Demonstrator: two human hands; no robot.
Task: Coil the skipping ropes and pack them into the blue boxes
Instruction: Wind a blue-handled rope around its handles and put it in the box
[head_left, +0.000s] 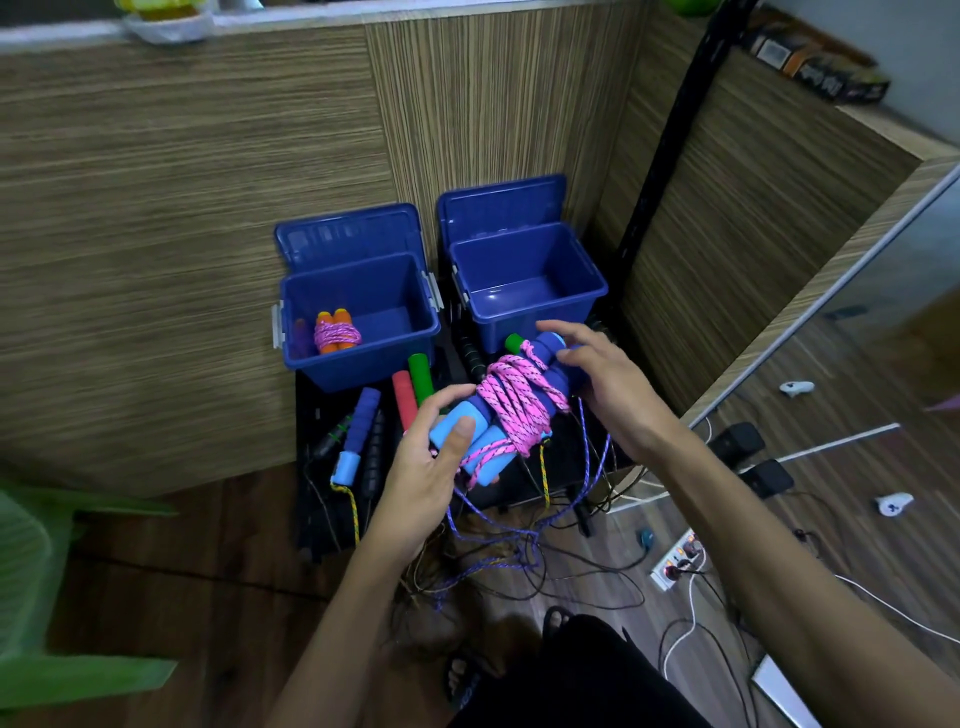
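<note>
**Pink bundle wound and held over the boxes**

Left of centre, the left blue box (358, 319) sits open, lid tipped back, with one orange-handled coil (336, 332) lying inside. Below it, loose ropes and spare handles (363, 421) lie tangled on a dark mat. Mid-frame, the left hand (431, 457) grips the pale-blue ends of the blue-handled rope (511, 410), its pink cord wrapped around both handles. The right hand (605, 384) is spread wide, fingertips at the far handle ends. Just beyond it, the right blue box (527, 283) is open and looks bare inside. The risk, I'd say: a pink tail dangles loose, so the wrap could unwind, and purple cord beneath might snag on the way in.
</note>
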